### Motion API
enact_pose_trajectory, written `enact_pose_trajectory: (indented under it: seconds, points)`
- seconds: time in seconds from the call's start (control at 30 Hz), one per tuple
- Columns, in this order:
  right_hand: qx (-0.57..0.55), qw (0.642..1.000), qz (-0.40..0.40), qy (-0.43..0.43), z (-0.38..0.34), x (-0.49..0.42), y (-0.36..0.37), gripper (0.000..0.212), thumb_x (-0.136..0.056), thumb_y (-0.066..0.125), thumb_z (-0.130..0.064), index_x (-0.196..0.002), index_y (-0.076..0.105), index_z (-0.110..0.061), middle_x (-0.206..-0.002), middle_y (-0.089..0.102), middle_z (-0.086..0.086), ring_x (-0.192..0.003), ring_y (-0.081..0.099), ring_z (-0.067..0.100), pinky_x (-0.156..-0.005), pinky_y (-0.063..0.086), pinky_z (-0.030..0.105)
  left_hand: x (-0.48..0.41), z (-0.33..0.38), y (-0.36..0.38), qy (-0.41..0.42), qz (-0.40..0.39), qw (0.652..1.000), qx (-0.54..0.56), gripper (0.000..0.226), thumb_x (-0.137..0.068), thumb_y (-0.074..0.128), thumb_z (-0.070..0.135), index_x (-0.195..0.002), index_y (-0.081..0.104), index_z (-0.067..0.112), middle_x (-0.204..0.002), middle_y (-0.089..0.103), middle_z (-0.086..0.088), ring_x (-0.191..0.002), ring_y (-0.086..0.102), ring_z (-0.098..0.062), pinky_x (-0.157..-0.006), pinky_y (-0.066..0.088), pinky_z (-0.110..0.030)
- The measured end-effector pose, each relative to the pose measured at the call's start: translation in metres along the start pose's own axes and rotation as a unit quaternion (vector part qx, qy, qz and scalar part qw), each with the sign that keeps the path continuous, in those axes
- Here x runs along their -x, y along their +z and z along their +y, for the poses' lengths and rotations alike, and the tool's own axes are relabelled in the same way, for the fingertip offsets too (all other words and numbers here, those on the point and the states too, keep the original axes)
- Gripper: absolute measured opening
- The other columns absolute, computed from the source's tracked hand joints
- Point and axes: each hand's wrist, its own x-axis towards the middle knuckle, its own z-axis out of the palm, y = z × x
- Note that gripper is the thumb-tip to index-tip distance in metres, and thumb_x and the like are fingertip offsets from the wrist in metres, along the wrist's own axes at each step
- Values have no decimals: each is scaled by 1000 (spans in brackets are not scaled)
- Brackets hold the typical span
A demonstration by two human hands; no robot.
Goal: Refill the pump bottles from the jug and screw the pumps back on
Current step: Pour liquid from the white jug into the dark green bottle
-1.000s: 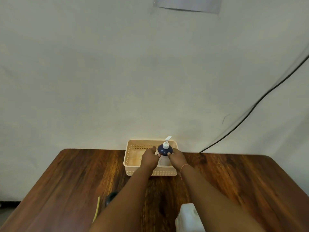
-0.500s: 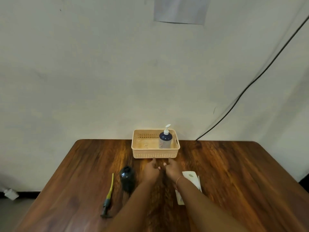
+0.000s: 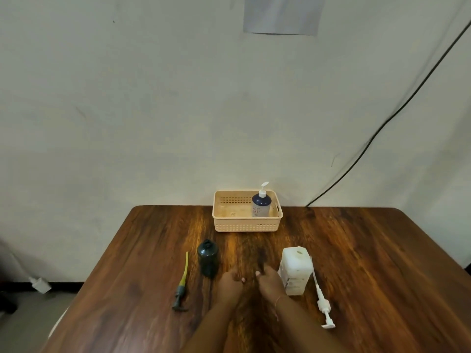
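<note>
Both hands empty: left hand (image 3: 229, 282) and right hand (image 3: 269, 282) rest side by side on the surface (image 3: 369, 263) at 6 o'clock, fingers loosely curled, gripping nothing. One bottle (image 3: 261, 205) stands upright with its pump on in the basket (image 3: 244, 225) at 12, so I'd call that one done. The dark bottle (image 3: 208, 257) stands open just left of my left hand, at about 10 o'clock from it; its pump (image 3: 182, 285) lies flat on the surface further left, tube pointing away from me. The white jug (image 3: 294, 271) stands just beside my right hand at 3, and a white pump (image 3: 322, 299) lies loose to its right; cannot tell if the jug mouth is capped. Next is likely pouring into the dark bottle. Risks: its neck looks narrow and the jug looks bulky, so a fast tilt would slop liquid over the shoulder onto the surface. The bottle is opaque, so the fill level is hard to read and it could overflow, more so once the tube goes in and displaces liquid. My right wrist sits close to the jug, so a careless reach could knock it. Two loose pumps: grab the dark one, not the white. Wet threads could cross-thread.
</note>
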Motion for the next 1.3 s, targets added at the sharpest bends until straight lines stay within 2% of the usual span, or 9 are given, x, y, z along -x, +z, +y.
enact_pose_trajectory:
  seconds: [0.1,0.2,0.33,0.57,0.7,0.8,0.97,1.2,1.3]
  points:
    - [-12,1000,0,-4,-9,2,10,51,-98,39,-27,-145,22,-18,-154,28,7,-141,26,29,-115,26,44,1,-6,-9,7,89,996,3,23,-95,50,17,-113,64,21,-126,62,-6,-103,59,-11,-89,43,-26]
    - [-33,999,-11,-21,-24,4,25,57,-95,46,-25,-146,20,-19,-154,25,6,-142,24,29,-115,25,45,2,-13,-26,-1,242,970,24,33,-95,51,19,-126,61,13,-119,68,-9,-104,62,-21,-86,46,-30]
    - [-32,998,-37,-35,-48,4,48,60,-91,54,-15,-144,27,-14,-151,32,9,-139,30,28,-114,29,42,-4,-16,-57,-1,285,955,76,36,-93,55,16,-128,58,9,-119,67,-10,-108,61,-25,-91,48,-37]
    - [-18,996,-82,-19,-74,-9,76,76,-80,65,-3,-144,26,-15,-146,40,8,-136,35,26,-114,30,39,-34,-20,-81,15,157,984,85,65,-89,60,8,-146,31,7,-148,41,-11,-137,39,-26,-111,36,-40]
    - [-27,996,-89,-21,-76,-17,87,61,-84,56,-4,-139,37,-20,-134,53,5,-123,49,22,-106,41,38,-43,-18,-83,18,102,992,75,40,-93,54,8,-132,49,5,-124,61,-14,-112,59,-26,-98,48,-39]
    - [-36,995,-92,-30,-76,-17,90,63,-86,51,-3,-143,31,-23,-139,49,5,-127,45,22,-109,37,37,-45,-21,-84,41,75,992,97,28,-92,53,2,-119,59,5,-113,66,-14,-107,61,-26,-93,50,-36]
    - [-53,994,-93,-25,-75,-18,86,68,-85,48,6,-144,28,-22,-141,46,7,-132,40,25,-110,35,40,-45,-23,-83,54,67,990,107,31,-89,54,-4,-117,60,7,-113,67,-11,-106,62,-22,-86,51,-29]
    - [-55,996,-47,-50,-62,-12,54,65,-80,49,9,-138,39,-19,-130,55,10,-121,49,25,-106,41,39,-36,-2,-55,65,33,996,57,52,-92,50,2,-142,40,11,-133,56,-8,-120,52,-15,-107,40,-33]
    - [-65,997,-25,-45,-51,-5,33,60,-85,48,3,-138,38,-20,-135,52,9,-126,46,26,-109,37,41,-26,9,-36,66,11,996,57,51,-91,52,4,-140,41,12,-127,59,-2,-110,53,-8,-95,43,-23]
